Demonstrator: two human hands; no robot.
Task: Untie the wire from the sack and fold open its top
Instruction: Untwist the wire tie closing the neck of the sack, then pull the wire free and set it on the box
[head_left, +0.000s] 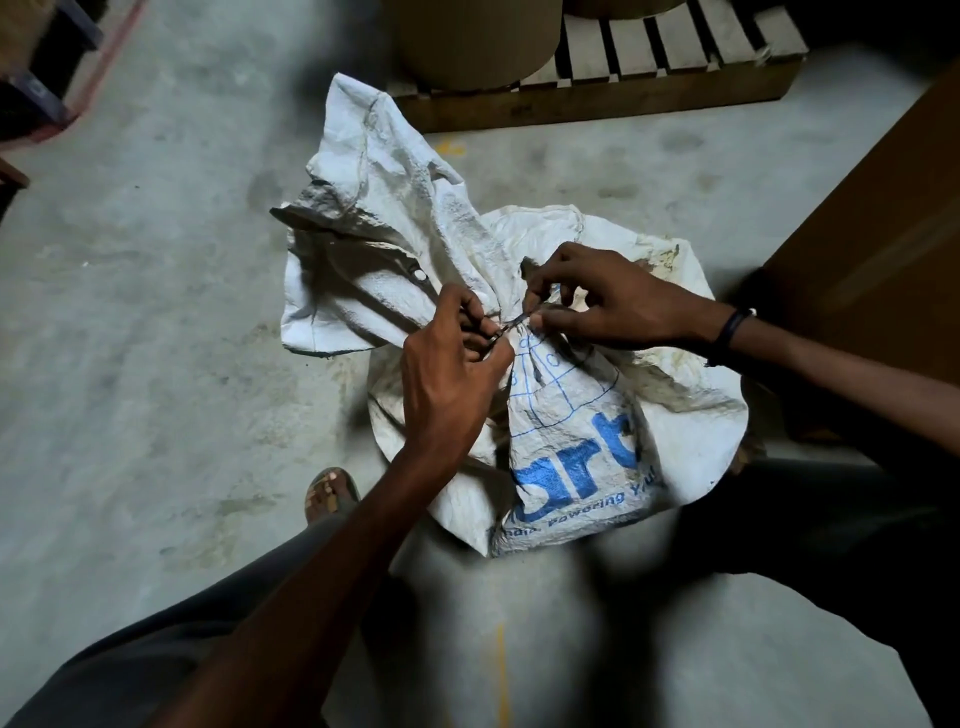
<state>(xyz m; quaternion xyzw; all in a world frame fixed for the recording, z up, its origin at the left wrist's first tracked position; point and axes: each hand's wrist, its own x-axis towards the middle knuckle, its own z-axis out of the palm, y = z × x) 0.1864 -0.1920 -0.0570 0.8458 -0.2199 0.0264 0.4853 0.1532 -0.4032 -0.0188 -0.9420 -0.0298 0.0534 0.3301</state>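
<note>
A white woven sack (576, 447) with blue print stands on the concrete floor, its neck gathered tight. Its loose top (374, 218) flops away to the upper left. A thin wire (511, 326) runs across the gathered neck. My left hand (447, 374) pinches the wire's left end between thumb and fingers. From the right, my right hand (597, 301) pinches the other end with thumb and forefinger. Both hands sit right at the neck, a few centimetres apart.
A wooden pallet (613, 93) with a large brown paper roll (472, 41) stands behind the sack. A big brown carton (878, 249) rises at the right. My sandalled foot (330, 493) is beside the sack at the left. Open concrete floor (145, 270) lies leftwards.
</note>
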